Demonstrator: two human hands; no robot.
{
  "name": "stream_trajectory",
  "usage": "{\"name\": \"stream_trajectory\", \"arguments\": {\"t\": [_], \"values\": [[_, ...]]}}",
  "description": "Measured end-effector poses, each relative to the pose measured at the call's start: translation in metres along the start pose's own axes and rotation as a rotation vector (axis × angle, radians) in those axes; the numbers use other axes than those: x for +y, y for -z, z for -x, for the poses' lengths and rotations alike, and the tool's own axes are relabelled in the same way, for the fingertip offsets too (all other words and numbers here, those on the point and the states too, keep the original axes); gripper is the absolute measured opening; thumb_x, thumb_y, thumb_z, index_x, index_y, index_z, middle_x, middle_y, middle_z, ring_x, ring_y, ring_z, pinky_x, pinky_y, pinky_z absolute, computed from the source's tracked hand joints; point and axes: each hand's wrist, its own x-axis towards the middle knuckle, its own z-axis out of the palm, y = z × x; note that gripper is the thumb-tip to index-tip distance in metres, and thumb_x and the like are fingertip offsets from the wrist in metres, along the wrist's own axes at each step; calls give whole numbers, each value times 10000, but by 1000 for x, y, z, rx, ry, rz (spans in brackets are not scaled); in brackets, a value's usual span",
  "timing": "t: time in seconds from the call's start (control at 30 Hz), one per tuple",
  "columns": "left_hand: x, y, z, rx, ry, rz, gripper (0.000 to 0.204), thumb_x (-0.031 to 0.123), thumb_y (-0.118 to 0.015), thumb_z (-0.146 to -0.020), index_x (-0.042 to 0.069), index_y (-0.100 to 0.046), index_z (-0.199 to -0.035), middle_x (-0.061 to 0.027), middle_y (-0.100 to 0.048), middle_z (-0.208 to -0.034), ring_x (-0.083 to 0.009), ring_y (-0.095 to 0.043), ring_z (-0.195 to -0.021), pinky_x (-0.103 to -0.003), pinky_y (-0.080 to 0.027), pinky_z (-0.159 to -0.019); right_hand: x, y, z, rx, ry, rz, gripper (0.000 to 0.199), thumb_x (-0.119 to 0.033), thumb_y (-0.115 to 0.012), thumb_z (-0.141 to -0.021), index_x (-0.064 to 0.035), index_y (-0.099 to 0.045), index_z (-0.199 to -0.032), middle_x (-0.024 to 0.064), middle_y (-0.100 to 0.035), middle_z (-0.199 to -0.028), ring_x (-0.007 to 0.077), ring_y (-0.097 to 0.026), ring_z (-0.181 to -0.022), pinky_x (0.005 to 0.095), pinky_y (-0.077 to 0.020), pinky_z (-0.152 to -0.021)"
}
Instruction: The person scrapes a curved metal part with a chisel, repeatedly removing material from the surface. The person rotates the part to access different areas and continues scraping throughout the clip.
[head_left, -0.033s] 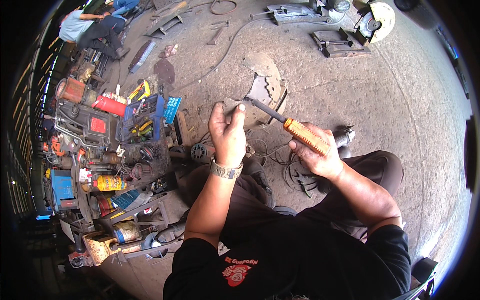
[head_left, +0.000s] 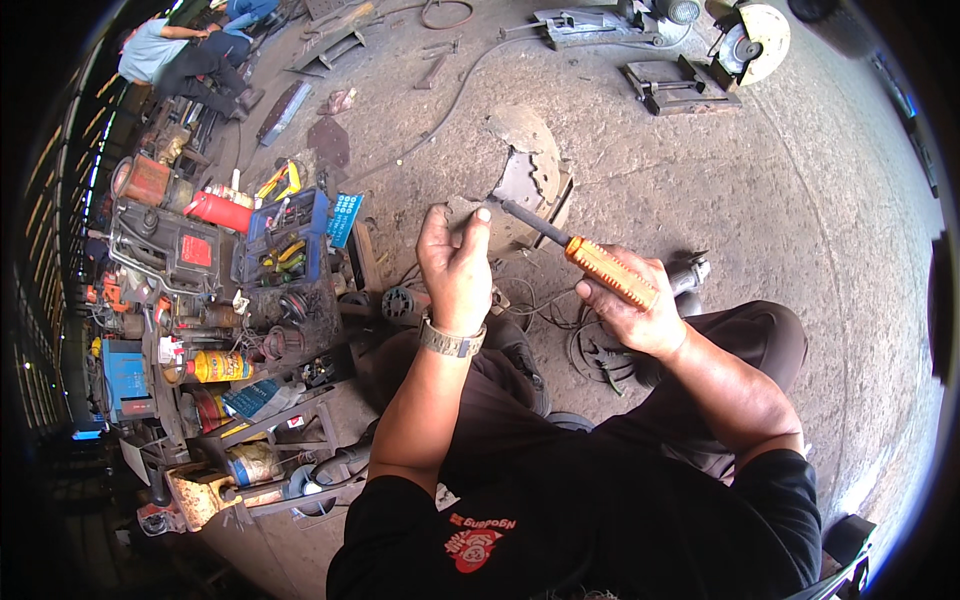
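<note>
My left hand (head_left: 457,265) is closed, thumb on top, around the near left edge of a rough metal plate (head_left: 520,125) with a jagged, notched rim. A greyer notched area (head_left: 519,182) shows beyond the thumb. In my right hand (head_left: 640,312) is a file (head_left: 538,224), its fingers wrapped round the ribbed orange handle (head_left: 605,270). The file's dark blade slants up to the left, and its tip reaches the plate's edge beside my left thumb. Whether the tip touches the metal I cannot tell.
To the left stands a cluttered bench with a blue tool case (head_left: 285,240), a yellow bottle (head_left: 220,366) and a red cylinder (head_left: 215,211). Cables (head_left: 545,310) and an angle grinder (head_left: 690,272) lie by my legs. A cut-off saw (head_left: 745,50) stands far right. Another person (head_left: 185,60) sits far left.
The file and my right hand have shifted very slightly up and left along the blade. My left hand and the plate look unmoved. The other person's foot has moved a little.
</note>
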Motion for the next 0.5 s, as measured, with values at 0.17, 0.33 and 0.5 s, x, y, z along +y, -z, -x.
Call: {"name": "stream_trajectory", "arguments": {"t": [0.17, 0.33, 0.5], "values": [[-3, 0, 0, -6, -61, -72, 99, 21, -648, -979, 28, -549, -971, 17, -644, -883, -23, -530, -763, -208, -440, -667, -3, -1, 0, -6, -79, -20, 273, -112, -757, -905, 10, -656, -1128, 96, -600, -794, 219, -579, -641, 344, -475, -596], [-4, 4, 1, -23, -62, -123, 82, 5, -644, -970, 11, -563, -981, 6, -658, -899, -38, -556, -780, -225, -464, -680, -2, 2, 0, -29, -48, 10, 269, -108, -747, -910, 13, -657, -1133, 96, -608, -807, 214, -582, -652, 340, -480, -609], [-3, 1, 0, -3, -85, -155, 88, -6, -642, -963, 10, -556, -954, 3, -657, -887, -40, -552, -761, -223, -464, -664, 0, 1, -1, 9, -55, 1, 271, -116, -750, -910, 9, -661, -1133, 100, -621, -810, 209, -584, -656, 344, -485, -617]]}}
